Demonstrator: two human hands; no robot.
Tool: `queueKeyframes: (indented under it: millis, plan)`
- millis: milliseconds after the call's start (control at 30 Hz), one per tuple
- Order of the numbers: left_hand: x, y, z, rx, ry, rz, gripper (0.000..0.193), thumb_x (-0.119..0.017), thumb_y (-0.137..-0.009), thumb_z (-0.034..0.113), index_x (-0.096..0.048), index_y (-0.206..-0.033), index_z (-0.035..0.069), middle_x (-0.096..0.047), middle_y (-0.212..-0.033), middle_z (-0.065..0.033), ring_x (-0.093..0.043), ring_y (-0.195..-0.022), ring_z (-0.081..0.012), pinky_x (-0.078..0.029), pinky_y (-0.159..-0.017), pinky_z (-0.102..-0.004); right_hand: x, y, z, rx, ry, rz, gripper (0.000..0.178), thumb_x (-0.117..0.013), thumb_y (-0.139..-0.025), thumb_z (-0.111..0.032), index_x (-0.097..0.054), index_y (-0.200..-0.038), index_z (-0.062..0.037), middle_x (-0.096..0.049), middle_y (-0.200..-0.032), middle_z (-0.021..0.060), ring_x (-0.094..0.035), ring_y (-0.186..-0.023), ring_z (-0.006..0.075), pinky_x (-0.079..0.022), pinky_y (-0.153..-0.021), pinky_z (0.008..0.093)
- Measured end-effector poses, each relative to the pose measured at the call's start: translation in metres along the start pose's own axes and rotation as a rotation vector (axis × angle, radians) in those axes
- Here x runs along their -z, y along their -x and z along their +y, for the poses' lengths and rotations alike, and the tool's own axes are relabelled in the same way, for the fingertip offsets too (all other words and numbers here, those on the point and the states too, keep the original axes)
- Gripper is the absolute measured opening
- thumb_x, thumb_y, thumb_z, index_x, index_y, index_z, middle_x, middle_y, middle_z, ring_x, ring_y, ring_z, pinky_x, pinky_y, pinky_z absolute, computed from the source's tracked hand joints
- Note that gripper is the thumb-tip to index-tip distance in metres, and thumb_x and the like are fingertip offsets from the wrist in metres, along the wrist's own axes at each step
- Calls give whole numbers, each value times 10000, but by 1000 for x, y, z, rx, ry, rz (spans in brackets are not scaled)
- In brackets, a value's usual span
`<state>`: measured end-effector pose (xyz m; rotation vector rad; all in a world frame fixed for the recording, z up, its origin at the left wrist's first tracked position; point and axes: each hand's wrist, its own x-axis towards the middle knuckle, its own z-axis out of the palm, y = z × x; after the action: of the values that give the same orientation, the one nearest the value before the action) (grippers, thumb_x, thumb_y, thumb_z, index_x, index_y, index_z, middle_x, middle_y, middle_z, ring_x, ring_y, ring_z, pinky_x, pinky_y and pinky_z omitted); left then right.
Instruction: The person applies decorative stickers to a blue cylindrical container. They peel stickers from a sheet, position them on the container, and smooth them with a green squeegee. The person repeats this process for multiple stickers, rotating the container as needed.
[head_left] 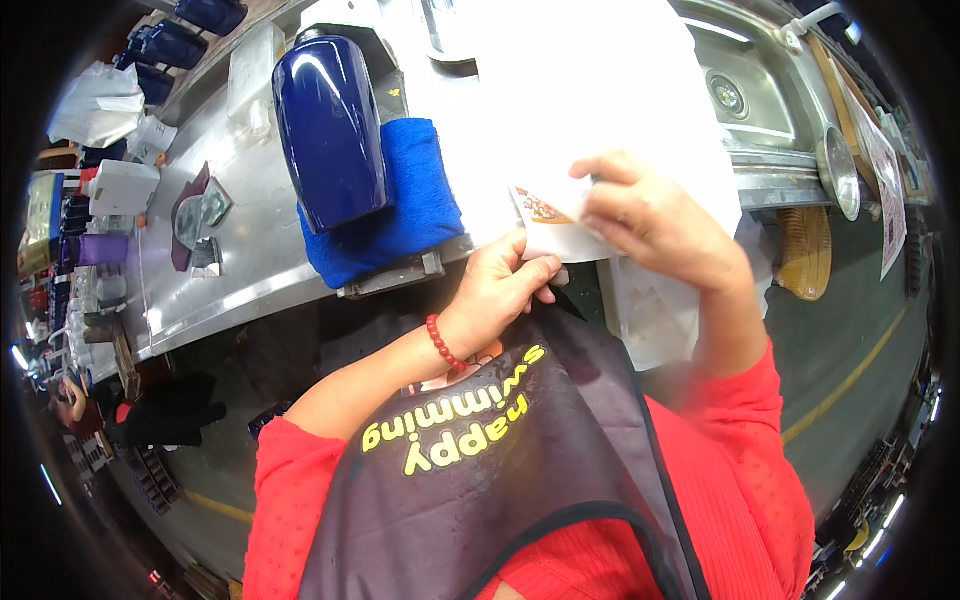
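My left hand (500, 282), with a red bead bracelet (445, 343) at the wrist, pinches the lower edge of a small white sheet (560, 242) bearing an orange and red floral pattern. Close beside the pattern, my right hand (655, 215) has its fingers curled together, slightly blurred; what lies between them is hidden. Behind both hands a large white surface (590, 90) is washed out by glare. Left of it, a glossy dark blue ceramic vase (330, 130) lies on its side on a folded blue towel (425, 175).
A steel worktop (240, 240) runs left, holding dark and glassy scraps (195, 215) and a clear plastic tub (255, 75). More blue vases (165, 45) stand at the far left. A steel sink (750, 90) and a metal bowl (838, 170) are at the right.
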<state>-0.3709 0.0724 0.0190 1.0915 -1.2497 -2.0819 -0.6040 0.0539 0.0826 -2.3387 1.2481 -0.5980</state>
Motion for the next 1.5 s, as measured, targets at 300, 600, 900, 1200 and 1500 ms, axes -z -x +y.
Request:
queueKeyframes:
  millis: [300, 600, 900, 1200, 1500]
  plan:
    - [14, 22, 99, -472, -1069, -77, 158, -611, -988, 143, -648, -1038, -2, -663, -825, -152, -659, -663, -237, -516, -567, -348, 144, -92, 30, 3, 865, 690, 208, -656, -917, -121, -668, -1066, 25, -650, -1094, 180, -600, -1086, 383, -500, -952, 415]
    - [3, -152, 158, -671, -1969, 6, 464, -694, -892, 377, -638, -1234, 68, -697, -1110, -201, -642, -1111, -356, -535, -941, -423, 121, -36, 52, 53, 698, 658, 290, -662, -983, -167, -689, -1245, -47, -672, -1255, 168, -634, -1170, 336, -497, -997, 396]
    - [35, -225, 253, -330, -1433, -174, 268, -608, -965, 265, -706, -1141, 88, -744, -1088, -164, -712, -974, -320, -543, -899, -422, 117, 56, 57, -265, 263, 723, 266, -639, -994, -148, -683, -1217, -10, -660, -1271, 157, -621, -1179, 322, -480, -1000, 389]
    - [35, -285, 214, -269, -1903, -89, 590, -601, -943, 504, -585, -1405, 137, -651, -1331, -166, -577, -1288, -325, -451, -1086, -433, 89, 55, 74, -374, 191, 664, 251, -651, -987, -151, -690, -1188, -7, -658, -1259, 164, -617, -1172, 335, -494, -975, 402]
    - [69, -287, 276, -774, -1427, 203, 236, -550, -948, 197, -723, -1081, 107, -733, -954, -170, -717, -921, -316, -548, -854, -415, 81, 46, 69, -312, -43, 590, 303, -604, -1027, -197, -676, -1265, -24, -642, -1327, 119, -624, -1141, 209, -520, -841, 298]
